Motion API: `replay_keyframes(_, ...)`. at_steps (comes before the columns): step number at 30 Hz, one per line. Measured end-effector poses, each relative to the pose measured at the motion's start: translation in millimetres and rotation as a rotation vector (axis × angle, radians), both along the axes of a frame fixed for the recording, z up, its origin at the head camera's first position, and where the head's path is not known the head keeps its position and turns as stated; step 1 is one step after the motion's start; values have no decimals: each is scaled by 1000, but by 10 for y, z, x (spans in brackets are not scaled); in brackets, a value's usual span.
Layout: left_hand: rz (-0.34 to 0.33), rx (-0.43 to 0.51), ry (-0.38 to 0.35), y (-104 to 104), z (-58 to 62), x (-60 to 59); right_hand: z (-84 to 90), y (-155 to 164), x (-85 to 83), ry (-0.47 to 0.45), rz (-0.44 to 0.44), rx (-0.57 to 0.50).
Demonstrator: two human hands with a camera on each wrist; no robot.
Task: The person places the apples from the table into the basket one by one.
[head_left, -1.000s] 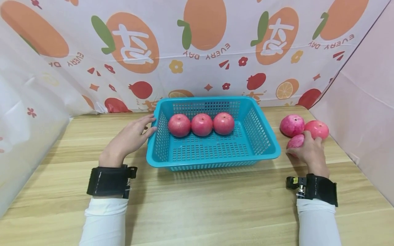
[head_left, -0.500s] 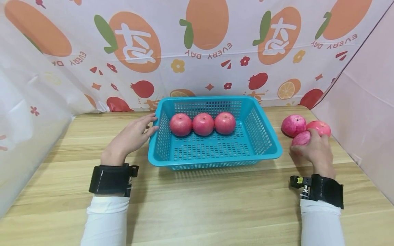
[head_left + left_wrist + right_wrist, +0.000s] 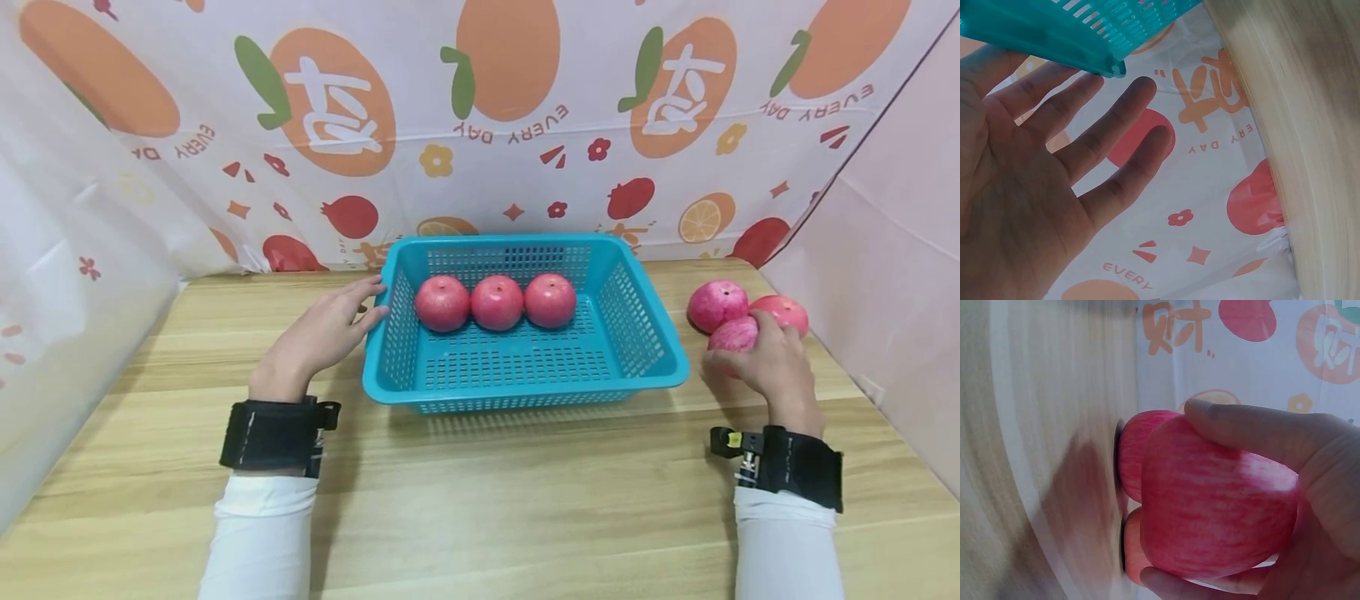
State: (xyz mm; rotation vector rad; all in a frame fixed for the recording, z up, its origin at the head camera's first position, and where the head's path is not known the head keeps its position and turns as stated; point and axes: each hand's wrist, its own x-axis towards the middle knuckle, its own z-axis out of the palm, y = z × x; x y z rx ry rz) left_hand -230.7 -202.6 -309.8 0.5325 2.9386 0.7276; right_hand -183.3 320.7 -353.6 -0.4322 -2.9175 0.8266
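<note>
A teal plastic basket [image 3: 525,400] stands mid-table with three red apples [image 3: 497,302] in a row at its far side. My left hand [image 3: 330,329] lies open, its straight fingers [image 3: 1104,125] touching the basket's left rim [image 3: 1072,28]. To the right of the basket, my right hand [image 3: 765,362] grips a red apple [image 3: 731,335], thumb and fingers curled round it [image 3: 1216,500]. Two more apples [image 3: 716,304] [image 3: 787,312] lie on the table just behind the held one, also seen in the right wrist view [image 3: 1138,453].
The wooden table [image 3: 487,500] is walled by a fruit-print sheet [image 3: 480,125] at the back and left, and by a pink panel [image 3: 885,275] close to the right of the apples.
The right hand with its apple has shifted slightly up and away from me, closer to the two loose apples. The left hand and the basket have stayed put.
</note>
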Motion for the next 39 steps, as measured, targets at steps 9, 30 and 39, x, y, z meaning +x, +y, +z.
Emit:
replay_keyframes(9,-6,12,11,-3,-6,9,134,-51,-25,158,11,4)
replay_keyframes(30,5,12,4,9,14,32,449,-315,46,377,-16,35)
replay_keyframes(39,18,3,-3,20,7,15,523,-372,74,421,-10,49)
